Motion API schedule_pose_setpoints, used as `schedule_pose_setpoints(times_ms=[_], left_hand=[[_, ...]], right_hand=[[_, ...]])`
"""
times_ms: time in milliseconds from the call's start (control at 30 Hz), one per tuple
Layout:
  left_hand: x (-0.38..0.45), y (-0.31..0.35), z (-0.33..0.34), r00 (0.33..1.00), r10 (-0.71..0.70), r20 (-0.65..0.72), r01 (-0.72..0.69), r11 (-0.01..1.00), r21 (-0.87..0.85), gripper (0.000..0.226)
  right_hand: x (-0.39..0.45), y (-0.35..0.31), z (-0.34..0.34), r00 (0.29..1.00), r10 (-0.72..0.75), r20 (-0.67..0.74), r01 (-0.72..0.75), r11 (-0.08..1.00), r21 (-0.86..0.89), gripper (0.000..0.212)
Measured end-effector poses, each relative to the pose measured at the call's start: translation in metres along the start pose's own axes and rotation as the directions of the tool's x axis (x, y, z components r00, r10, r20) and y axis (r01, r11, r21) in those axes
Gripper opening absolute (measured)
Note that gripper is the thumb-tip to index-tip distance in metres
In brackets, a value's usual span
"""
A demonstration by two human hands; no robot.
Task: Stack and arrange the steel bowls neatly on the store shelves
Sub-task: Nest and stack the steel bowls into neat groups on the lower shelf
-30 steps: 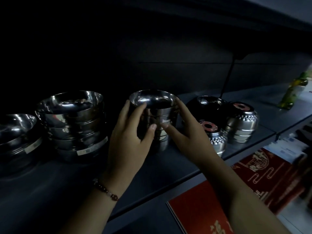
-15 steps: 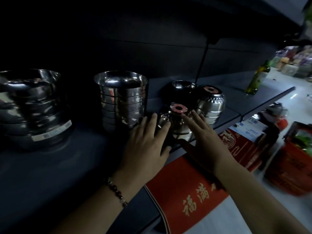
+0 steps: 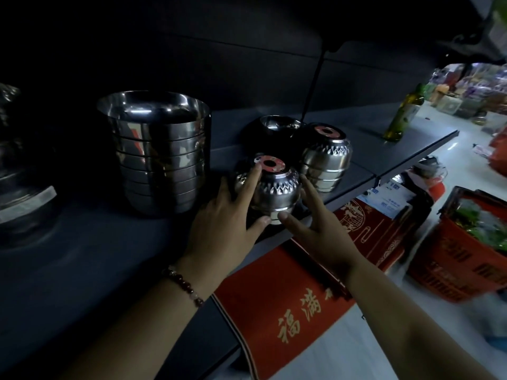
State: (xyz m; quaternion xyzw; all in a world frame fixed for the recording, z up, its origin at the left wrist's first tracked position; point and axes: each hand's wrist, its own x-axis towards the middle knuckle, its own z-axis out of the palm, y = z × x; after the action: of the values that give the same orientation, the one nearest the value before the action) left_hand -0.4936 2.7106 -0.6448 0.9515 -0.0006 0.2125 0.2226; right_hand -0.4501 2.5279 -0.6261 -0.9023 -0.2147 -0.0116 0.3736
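Observation:
A small stack of upside-down patterned steel bowls [image 3: 275, 192] with a red sticker on top stands near the front edge of the dark shelf [image 3: 96, 259]. My left hand [image 3: 230, 223] grips its left side, fingers up the wall and thumb at the base. My right hand [image 3: 312, 223] grips its right side, thumb at the base. A second upside-down patterned stack [image 3: 325, 157] stands behind to the right. An upright bowl [image 3: 277, 124] sits farther back. A tall stack of plain steel bowls [image 3: 159, 152] stands to the left.
Another bowl stack [image 3: 19, 187] sits at the far left edge, mostly dark. A green bottle [image 3: 402, 116] stands at the shelf's right end. Below the shelf lie red boxes [image 3: 288, 311]. A red shopping basket [image 3: 461, 250] sits on the floor at right.
Both hands left the tall plain stack, moved right and closed around the near patterned stack. The view has swung to the right.

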Motion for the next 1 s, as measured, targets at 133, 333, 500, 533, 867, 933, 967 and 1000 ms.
schedule_pose_setpoints(times_ms=[133,333,500,533,867,933,967,1000], left_hand=[[0.001,-0.002,0.003,0.998,0.025,-0.060,-0.031,0.995,-0.098,0.090],[-0.005,-0.002,-0.004,0.984,0.056,-0.168,-0.088,0.978,-0.191,0.090],[-0.018,0.005,-0.017,0.966,0.067,-0.248,-0.131,0.959,-0.251,0.086],[-0.021,0.007,-0.020,0.961,0.076,-0.265,-0.147,0.955,-0.257,0.086],[-0.056,0.007,-0.048,0.907,0.287,-0.307,-0.353,0.917,-0.185,0.081],[-0.062,0.002,-0.050,0.877,0.379,-0.296,-0.419,0.904,-0.085,0.084],[-0.065,0.000,-0.052,0.860,0.419,-0.292,-0.446,0.894,-0.030,0.084],[-0.067,-0.002,-0.054,0.845,0.448,-0.291,-0.466,0.885,0.008,0.083]], right_hand=[[0.002,-0.001,0.003,1.000,-0.011,-0.027,0.012,1.000,0.017,0.088],[-0.002,-0.013,-0.007,0.986,-0.109,-0.129,0.110,0.994,-0.005,0.091],[-0.010,-0.028,-0.018,0.950,-0.222,-0.220,0.202,0.973,-0.111,0.093],[-0.012,-0.031,-0.019,0.926,-0.258,-0.275,0.226,0.964,-0.142,0.088],[-0.029,-0.059,-0.033,0.854,0.006,-0.520,0.017,0.999,0.039,0.033],[-0.033,-0.064,-0.038,0.859,0.090,-0.503,-0.015,0.988,0.151,0.025],[-0.034,-0.067,-0.040,0.868,0.135,-0.478,-0.039,0.978,0.204,0.030],[-0.036,-0.072,-0.042,0.880,0.178,-0.440,-0.072,0.966,0.248,0.036]])
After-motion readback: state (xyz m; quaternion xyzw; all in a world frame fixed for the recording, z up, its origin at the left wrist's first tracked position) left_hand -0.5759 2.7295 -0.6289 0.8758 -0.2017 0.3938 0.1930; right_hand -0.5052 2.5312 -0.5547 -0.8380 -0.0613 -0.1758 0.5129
